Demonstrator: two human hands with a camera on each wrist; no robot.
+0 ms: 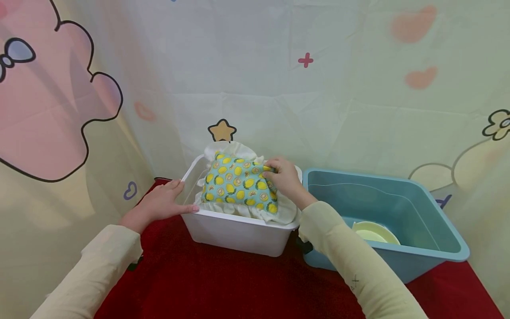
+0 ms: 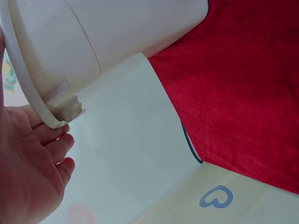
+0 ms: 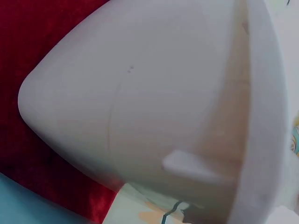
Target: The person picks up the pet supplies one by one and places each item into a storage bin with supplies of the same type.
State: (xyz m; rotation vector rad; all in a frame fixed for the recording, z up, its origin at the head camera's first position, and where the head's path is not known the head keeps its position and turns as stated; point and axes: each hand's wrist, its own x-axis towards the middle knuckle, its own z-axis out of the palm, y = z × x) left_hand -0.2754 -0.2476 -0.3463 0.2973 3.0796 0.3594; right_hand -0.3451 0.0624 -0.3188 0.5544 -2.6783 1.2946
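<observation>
A small cushion [image 1: 235, 181] with a lemon print on light blue and a white ruffled edge lies at the top of a white plastic bin [image 1: 239, 235]. My right hand [image 1: 283, 177] pinches the cushion's right side, with the fabric bunched at the fingertips. At the bin's left front corner, my left hand [image 1: 163, 201] grips the rim, thumb along the front edge. In the left wrist view the left hand's fingers [image 2: 58, 149] curl under the rim [image 2: 28, 79]. The right wrist view shows mostly the bin's outer wall [image 3: 131, 102]; the right hand is out of that picture.
A larger blue bin [image 1: 382, 181] stands close on the right, with a pale yellow round dish [image 1: 374, 232] inside. Both bins sit on a red cloth [image 1: 223, 283]. A printed curtain [image 1: 255, 79] hangs right behind them.
</observation>
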